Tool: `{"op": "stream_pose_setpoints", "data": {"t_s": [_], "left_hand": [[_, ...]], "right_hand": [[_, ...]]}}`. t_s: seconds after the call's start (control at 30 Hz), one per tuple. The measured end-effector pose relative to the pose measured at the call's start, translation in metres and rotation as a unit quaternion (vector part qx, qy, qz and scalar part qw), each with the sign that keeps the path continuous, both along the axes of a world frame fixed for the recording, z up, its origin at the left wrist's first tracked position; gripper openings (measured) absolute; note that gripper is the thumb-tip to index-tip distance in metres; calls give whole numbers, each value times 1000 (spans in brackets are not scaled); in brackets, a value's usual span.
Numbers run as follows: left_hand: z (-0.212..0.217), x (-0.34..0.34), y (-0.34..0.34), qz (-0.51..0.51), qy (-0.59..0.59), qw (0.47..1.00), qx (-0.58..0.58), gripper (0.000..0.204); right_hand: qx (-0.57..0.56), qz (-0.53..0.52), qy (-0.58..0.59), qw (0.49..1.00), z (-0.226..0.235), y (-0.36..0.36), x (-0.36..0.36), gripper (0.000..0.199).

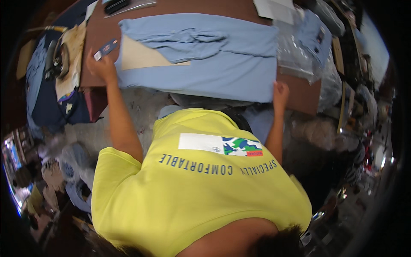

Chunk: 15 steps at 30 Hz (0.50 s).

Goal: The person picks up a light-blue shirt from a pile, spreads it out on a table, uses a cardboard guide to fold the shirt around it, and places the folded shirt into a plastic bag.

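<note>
A light blue garment (184,79) lies spread across the brown table (96,25), its edge hanging over the near side. A bunched, sleeve-like part of it crosses the middle. On its left half rests a flat beige board (137,55), partly covered by the cloth. My left hand (102,68) is closed by the garment's left edge, with a small dark tag (107,48) with a white end at its fingertips. At the near right corner, my right hand (281,92) is closed on the garment's edge; its fingertips are partly hidden.
To the right, clear plastic bags (295,55) and a folded blue garment (314,36) lie at the table's edge. What looks like an iron (62,60) stands on a stained cloth (73,51) to the left. A black object (115,6) and white card (276,9) lie at the back.
</note>
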<state>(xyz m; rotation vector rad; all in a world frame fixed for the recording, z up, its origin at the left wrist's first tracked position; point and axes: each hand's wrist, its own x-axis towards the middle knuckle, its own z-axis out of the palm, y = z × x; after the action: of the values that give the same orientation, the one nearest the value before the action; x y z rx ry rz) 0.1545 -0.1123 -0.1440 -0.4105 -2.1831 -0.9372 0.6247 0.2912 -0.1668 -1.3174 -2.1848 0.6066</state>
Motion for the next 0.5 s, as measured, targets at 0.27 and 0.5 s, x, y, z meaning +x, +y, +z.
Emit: {"op": "stream_pose_setpoints", "data": {"t_s": [0.27,0.5], "left_hand": [[-126,127,-60,-101,-635,747,167,60],[-134,146,-39,-206,-715,667,-32,54]], "right_hand": [[-274,-129,-55,951,23,-44,22,41],[-189,-14,-76,979,-29,-15,48,26]]}}
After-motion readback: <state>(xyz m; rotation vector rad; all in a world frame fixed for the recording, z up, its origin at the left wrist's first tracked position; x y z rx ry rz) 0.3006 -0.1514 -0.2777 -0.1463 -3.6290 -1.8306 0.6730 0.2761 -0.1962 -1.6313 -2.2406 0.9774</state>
